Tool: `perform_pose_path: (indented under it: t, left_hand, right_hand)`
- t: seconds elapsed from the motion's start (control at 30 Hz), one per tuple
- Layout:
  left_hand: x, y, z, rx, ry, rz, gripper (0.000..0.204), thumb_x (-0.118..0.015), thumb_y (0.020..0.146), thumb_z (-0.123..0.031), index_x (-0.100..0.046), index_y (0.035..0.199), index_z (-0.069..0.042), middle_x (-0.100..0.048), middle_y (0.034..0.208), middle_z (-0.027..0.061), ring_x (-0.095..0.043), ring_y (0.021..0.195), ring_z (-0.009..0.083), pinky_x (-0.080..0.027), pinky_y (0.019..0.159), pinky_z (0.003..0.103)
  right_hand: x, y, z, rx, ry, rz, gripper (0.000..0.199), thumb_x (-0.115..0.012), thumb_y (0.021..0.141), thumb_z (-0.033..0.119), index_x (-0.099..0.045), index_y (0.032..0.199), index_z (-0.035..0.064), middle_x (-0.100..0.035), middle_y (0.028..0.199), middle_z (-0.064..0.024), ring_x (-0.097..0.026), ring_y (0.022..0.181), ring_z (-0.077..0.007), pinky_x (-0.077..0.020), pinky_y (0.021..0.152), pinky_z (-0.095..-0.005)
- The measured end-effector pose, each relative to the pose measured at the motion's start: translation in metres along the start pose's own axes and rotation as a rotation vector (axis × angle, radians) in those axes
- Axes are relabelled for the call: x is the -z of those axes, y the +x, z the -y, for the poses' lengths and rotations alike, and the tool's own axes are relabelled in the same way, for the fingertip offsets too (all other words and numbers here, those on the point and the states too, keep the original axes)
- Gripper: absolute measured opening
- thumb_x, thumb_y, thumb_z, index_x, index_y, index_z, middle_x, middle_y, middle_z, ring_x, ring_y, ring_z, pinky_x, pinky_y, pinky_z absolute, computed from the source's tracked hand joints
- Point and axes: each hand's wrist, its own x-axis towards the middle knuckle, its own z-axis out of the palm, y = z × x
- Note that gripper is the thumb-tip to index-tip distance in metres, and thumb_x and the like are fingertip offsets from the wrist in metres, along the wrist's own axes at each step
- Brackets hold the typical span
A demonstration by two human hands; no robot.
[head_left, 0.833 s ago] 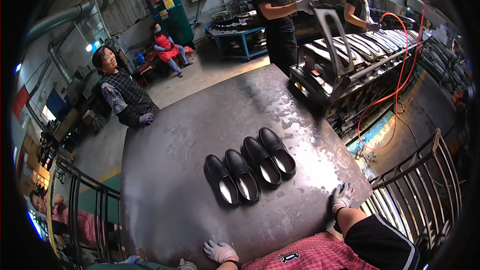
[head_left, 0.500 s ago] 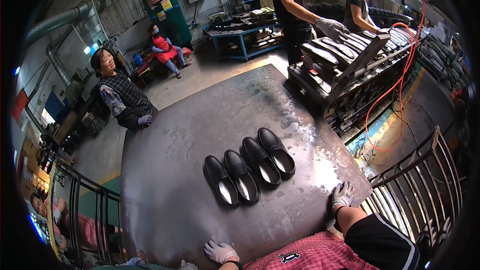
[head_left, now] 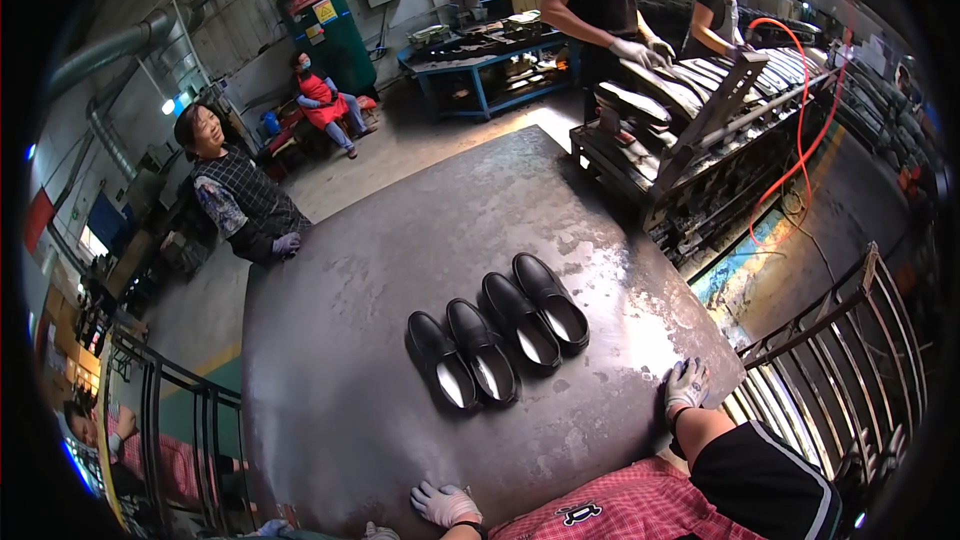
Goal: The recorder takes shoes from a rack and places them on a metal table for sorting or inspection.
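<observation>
Several black shoes (head_left: pixel 497 339) lie side by side in a row in the middle of a dark metal table (head_left: pixel 380 240). My left hand (head_left: pixel 444 504), in a grey work glove, rests on the table's near edge with its fingers spread, holding nothing. My right hand (head_left: pixel 686 385), also gloved, rests flat on the table's near right corner, empty. Both hands are apart from the shoes, the right one nearer to the row.
A person in a dark vest (head_left: pixel 240 202) stands at the table's far left edge. Two people work at a rack of shoes (head_left: pixel 700 110) on the right. Another person sits by a green tank (head_left: pixel 325 35). Metal railings stand at the left (head_left: pixel 160 420) and right (head_left: pixel 850 360).
My hands and the shoes have not moved. The person in black at the rack has stepped to the right and reached over it.
</observation>
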Motion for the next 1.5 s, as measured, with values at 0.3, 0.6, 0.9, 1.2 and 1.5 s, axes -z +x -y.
perform_pose_path:
  t: [0.3, 0.6, 0.9, 1.2, 1.5]
  left_hand:
    - [0.015, -0.01, 0.002, -0.019, -0.021, 0.115, 0.061, -0.062, 0.087, -0.038, -0.047, 0.137, -0.006, -0.039, 0.147, 0.0174, -0.034, 0.135, 0.0362, -0.032, 0.107, 0.051]
    - [0.006, -0.01, 0.005, -0.064, 0.019, 0.058, 0.059, -0.061, 0.086, -0.039, -0.049, 0.133, -0.006, -0.042, 0.144, 0.0194, -0.037, 0.132, 0.0372, -0.033, 0.107, 0.051]
    - [0.018, -0.008, -0.001, -0.003, 0.011, 0.097, 0.057, -0.06, 0.087, -0.036, -0.049, 0.134, -0.006, -0.041, 0.145, 0.0188, -0.036, 0.133, 0.0366, -0.033, 0.108, 0.05]
    - [-0.01, -0.002, -0.001, -0.008, -0.048, -0.021, 0.046, -0.056, 0.078, -0.024, -0.054, 0.121, -0.008, -0.046, 0.135, 0.014, -0.039, 0.13, 0.0336, -0.036, 0.105, 0.05]
    - [0.0, -0.004, 0.007, 0.032, -0.058, 0.036, 0.05, -0.051, 0.082, -0.027, -0.051, 0.128, -0.008, -0.043, 0.141, 0.0146, -0.035, 0.135, 0.0335, -0.031, 0.109, 0.049]
  right_hand:
    - [-0.01, 0.003, -0.003, 0.005, 0.04, -0.011, 0.045, -0.05, 0.093, 0.039, -0.059, 0.125, 0.0074, -0.05, 0.14, -0.0131, -0.043, 0.13, -0.0376, -0.0318, 0.11, -0.0479]
    - [-0.001, 0.001, -0.002, -0.018, 0.046, 0.001, 0.044, -0.05, 0.093, 0.038, -0.058, 0.124, 0.0083, -0.049, 0.14, -0.0117, -0.042, 0.131, -0.037, -0.0322, 0.109, -0.0484]
    - [-0.011, 0.005, 0.001, 0.041, 0.063, 0.004, 0.042, -0.051, 0.092, 0.036, -0.059, 0.123, 0.0087, -0.05, 0.139, -0.0137, -0.043, 0.129, -0.0368, -0.0311, 0.11, -0.0483]
    - [-0.008, 0.009, -0.02, 0.013, -0.07, 0.019, 0.045, -0.047, 0.096, 0.037, -0.057, 0.129, 0.0088, -0.051, 0.139, -0.0181, -0.045, 0.128, -0.0402, -0.0323, 0.11, -0.048]
    - [-0.034, 0.023, -0.028, 0.128, -0.136, 0.021, 0.047, -0.047, 0.096, 0.039, -0.057, 0.128, 0.0054, -0.054, 0.134, -0.0165, -0.048, 0.125, -0.0386, -0.0362, 0.107, -0.0478]
